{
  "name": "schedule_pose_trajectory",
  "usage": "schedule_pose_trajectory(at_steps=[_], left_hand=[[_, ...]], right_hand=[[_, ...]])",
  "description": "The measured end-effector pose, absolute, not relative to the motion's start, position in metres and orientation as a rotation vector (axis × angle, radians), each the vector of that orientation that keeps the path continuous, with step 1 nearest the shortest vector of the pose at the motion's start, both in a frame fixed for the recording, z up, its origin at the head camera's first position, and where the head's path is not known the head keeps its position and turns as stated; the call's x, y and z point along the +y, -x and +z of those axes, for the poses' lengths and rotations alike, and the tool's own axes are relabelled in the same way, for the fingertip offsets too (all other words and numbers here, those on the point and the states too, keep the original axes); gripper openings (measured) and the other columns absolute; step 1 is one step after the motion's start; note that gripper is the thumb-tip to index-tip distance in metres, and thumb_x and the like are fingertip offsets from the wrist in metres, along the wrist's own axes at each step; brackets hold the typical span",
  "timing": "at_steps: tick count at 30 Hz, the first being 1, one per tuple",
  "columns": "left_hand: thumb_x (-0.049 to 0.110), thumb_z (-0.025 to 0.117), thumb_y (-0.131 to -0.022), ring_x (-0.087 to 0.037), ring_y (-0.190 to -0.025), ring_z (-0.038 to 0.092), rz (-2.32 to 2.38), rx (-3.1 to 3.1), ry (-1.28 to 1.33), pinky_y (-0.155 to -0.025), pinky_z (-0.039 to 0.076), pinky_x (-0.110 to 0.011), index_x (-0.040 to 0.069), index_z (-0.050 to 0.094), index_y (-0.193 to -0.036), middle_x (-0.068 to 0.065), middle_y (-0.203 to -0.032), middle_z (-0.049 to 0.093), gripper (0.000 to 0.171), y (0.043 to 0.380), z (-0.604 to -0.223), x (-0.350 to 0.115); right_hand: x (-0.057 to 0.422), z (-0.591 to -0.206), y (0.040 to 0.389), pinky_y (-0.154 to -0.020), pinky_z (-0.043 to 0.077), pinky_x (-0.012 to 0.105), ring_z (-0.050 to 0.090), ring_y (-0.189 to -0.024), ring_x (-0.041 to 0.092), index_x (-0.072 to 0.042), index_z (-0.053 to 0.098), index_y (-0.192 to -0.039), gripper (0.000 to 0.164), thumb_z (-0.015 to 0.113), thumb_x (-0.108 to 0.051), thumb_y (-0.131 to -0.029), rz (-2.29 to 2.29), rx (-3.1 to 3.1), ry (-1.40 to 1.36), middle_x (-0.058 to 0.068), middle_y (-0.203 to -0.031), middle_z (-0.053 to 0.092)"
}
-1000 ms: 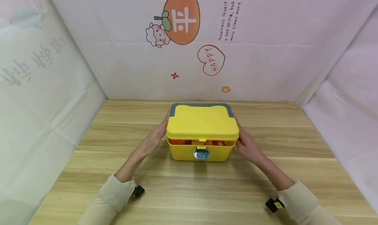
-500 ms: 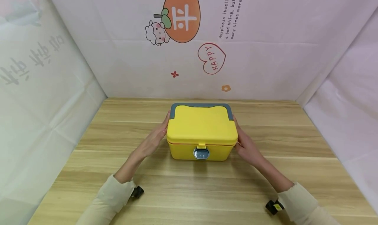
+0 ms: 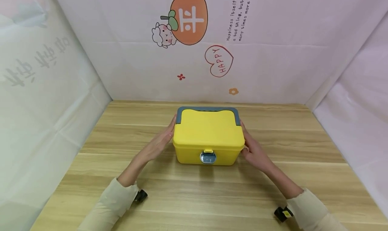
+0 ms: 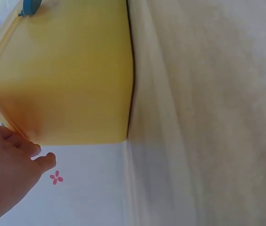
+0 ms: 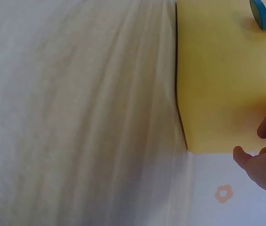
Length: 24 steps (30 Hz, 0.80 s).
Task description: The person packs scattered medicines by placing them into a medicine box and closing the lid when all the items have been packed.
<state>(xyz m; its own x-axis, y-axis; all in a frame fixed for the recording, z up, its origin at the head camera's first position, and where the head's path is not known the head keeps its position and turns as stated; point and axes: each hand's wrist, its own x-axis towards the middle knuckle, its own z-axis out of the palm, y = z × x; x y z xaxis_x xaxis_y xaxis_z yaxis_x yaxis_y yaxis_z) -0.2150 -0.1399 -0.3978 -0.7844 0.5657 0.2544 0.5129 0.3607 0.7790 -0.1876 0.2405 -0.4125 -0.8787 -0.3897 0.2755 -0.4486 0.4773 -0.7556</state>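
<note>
A yellow lidded box [image 3: 207, 136] stands on the table, its lid down level on the base. Along its back and sides runs a grey-blue handle [image 3: 179, 115]; at the front, a grey-blue latch [image 3: 207, 157] hangs below the lid's tab. My left hand [image 3: 157, 145] lies along the left side at lid height, with its fingers reaching toward the back. In the left wrist view those fingers [image 4: 17, 141] touch near the lid's rim. Opposite, my right hand [image 3: 256, 153] rests against the right side, thumb below the lid edge. The contents are hidden.
The wood-grain table [image 3: 194, 197] ends at a white printed cloth [image 3: 136, 72] behind the box. More white cloth hangs at the left and right. Black wrist cameras sit under both sleeves [image 3: 116, 197].
One second ago the lid stood slightly raised at the front, with orange and red contents showing. It has come down onto the base. Both hands stay at the sides.
</note>
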Motion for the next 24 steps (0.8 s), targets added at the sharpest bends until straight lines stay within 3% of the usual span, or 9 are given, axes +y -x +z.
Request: schedule_pose_trajectory(at_steps=[3, 5, 9, 15, 18, 24], left_hand=[[0.043, 0.018, -0.109, -0.026, -0.157, 0.006, 1.348, 2.606, -0.956, -0.126, 0.011, -0.055, 0.015, 0.001, -0.162, -0.006, -0.170, 0.001, 0.062, 0.219, -0.392, -0.141], [0.048, 0.018, -0.108, -0.026, -0.157, 0.006, 1.289, 2.665, -0.904, -0.126, 0.011, -0.055, 0.017, 0.002, -0.162, -0.004, -0.170, 0.002, 0.065, 0.221, -0.387, -0.142], [0.050, 0.022, -0.107, -0.027, -0.157, 0.000, 1.132, 2.824, -0.823, -0.126, 0.003, -0.058, 0.017, 0.004, -0.162, -0.005, -0.170, 0.001, 0.067, 0.225, -0.377, -0.146], [0.043, 0.043, -0.104, -0.035, -0.156, -0.011, 0.764, 3.128, -0.763, -0.116, -0.003, -0.075, 0.013, 0.006, -0.162, -0.013, -0.169, 0.000, 0.075, 0.233, -0.360, -0.152], [0.042, 0.051, -0.100, -0.038, -0.155, -0.012, 0.585, 3.227, -0.701, -0.113, -0.002, -0.079, 0.011, 0.009, -0.162, -0.015, -0.169, -0.001, 0.081, 0.235, -0.353, -0.155], [0.050, 0.052, -0.097, -0.038, -0.154, -0.013, 0.393, 3.290, -0.591, -0.113, -0.001, -0.079, 0.013, 0.009, -0.162, -0.013, -0.169, -0.006, 0.086, 0.237, -0.348, -0.157]], right_hand=[[0.245, -0.408, 0.191, -0.113, 0.039, 0.046, 0.020, -0.152, 0.029, -0.022, 0.006, -0.162, 0.101, 0.042, 0.025, -0.080, 1.361, -2.651, -0.733, 0.012, -0.168, 0.014], [0.248, -0.405, 0.195, -0.110, 0.035, 0.057, 0.014, -0.153, 0.037, -0.020, 0.011, -0.162, 0.100, 0.043, 0.026, -0.079, 1.324, -2.651, -0.720, 0.015, -0.167, 0.015], [0.255, -0.393, 0.202, -0.112, 0.032, 0.063, 0.015, -0.152, 0.042, -0.018, 0.021, -0.161, 0.094, 0.049, 0.020, -0.080, 1.181, -2.650, -0.662, 0.018, -0.165, 0.021], [0.266, -0.369, 0.208, -0.110, 0.027, 0.073, 0.014, -0.153, 0.041, -0.013, 0.030, -0.158, 0.080, 0.059, 0.002, -0.086, 0.923, -2.615, -0.599, 0.020, -0.163, 0.027], [0.269, -0.359, 0.211, -0.109, 0.028, 0.073, 0.015, -0.153, 0.042, -0.009, 0.030, -0.157, 0.075, 0.062, -0.008, -0.090, 0.823, -2.618, -0.562, 0.020, -0.163, 0.027], [0.267, -0.348, 0.219, -0.115, 0.021, 0.072, 0.007, -0.154, 0.043, -0.012, 0.020, -0.160, 0.077, 0.060, -0.029, -0.096, 0.707, -2.730, -0.460, 0.016, -0.167, 0.018]])
